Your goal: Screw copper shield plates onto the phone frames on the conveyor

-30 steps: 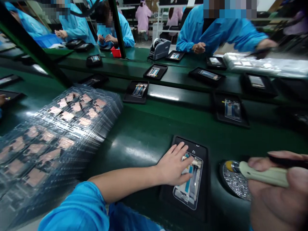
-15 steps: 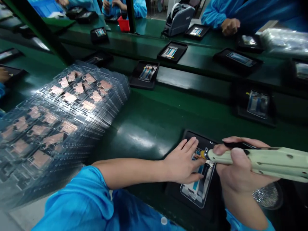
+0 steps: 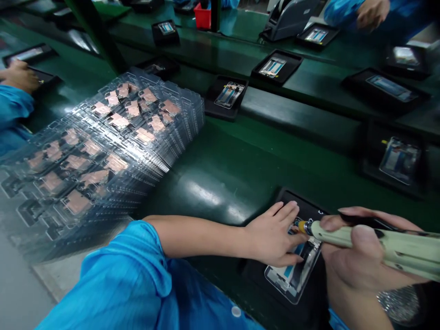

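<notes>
A phone frame with its inner parts showing [image 3: 287,279] lies in a black tray [image 3: 252,275] in front of me. My left hand [image 3: 273,236] rests across the frame's upper part with its fingers spread, pressing on it. My right hand [image 3: 357,252] is wrapped round a pale green electric screwdriver [image 3: 405,250]. The tool lies almost level, and its yellow-collared tip meets the phone frame beside my left fingers. The exact contact point is hidden by those fingers. By my right wrist sits a round dish of small shiny screws [image 3: 400,302], partly covered.
Stacked clear plastic trays [image 3: 137,151] hold copper-coloured boards at left. More black trays with phone frames [image 3: 228,96] line the green bench [image 3: 237,160]. A grey dispenser [image 3: 288,20] stands at the back. Co-workers' hands show at left [image 3: 20,75] and top right [image 3: 373,13].
The whole view has shifted, so the bench things appear further right. My hands and the screwdriver keep the same hold over the phone frame. A co-worker's hand shows more at left.
</notes>
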Motion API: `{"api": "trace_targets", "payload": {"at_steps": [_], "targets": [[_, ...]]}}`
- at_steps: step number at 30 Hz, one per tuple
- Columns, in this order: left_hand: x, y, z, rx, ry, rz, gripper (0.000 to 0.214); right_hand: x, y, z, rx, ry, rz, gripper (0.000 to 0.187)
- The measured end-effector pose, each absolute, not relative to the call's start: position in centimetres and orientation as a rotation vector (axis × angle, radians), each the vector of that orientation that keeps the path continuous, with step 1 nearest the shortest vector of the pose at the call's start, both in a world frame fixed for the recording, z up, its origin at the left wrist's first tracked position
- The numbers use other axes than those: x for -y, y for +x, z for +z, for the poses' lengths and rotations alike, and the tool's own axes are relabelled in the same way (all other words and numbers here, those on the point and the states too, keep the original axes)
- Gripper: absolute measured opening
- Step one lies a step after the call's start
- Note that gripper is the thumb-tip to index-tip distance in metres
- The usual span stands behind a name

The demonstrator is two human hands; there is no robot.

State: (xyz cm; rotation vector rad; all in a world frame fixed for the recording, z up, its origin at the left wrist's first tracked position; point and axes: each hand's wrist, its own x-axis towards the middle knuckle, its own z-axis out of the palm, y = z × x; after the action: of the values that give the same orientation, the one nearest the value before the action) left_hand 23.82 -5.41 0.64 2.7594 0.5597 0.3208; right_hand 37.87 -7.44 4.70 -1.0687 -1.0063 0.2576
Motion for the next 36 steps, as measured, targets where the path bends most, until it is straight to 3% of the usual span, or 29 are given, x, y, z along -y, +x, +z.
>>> {"api": "trace_targets", "payload": {"at_steps": [30,36], "targets": [[5.55,23.91,0.74,-0.567,2.824,0.327,0.060,7.68,38.24,4.48,1.065,-1.064,0.291,0.026],[5.53,23.96,0.92,-0.572,2.840,0.311,0.061,7.69,38.32,4.45,1.056,-1.039,0.296,0.034]]}}
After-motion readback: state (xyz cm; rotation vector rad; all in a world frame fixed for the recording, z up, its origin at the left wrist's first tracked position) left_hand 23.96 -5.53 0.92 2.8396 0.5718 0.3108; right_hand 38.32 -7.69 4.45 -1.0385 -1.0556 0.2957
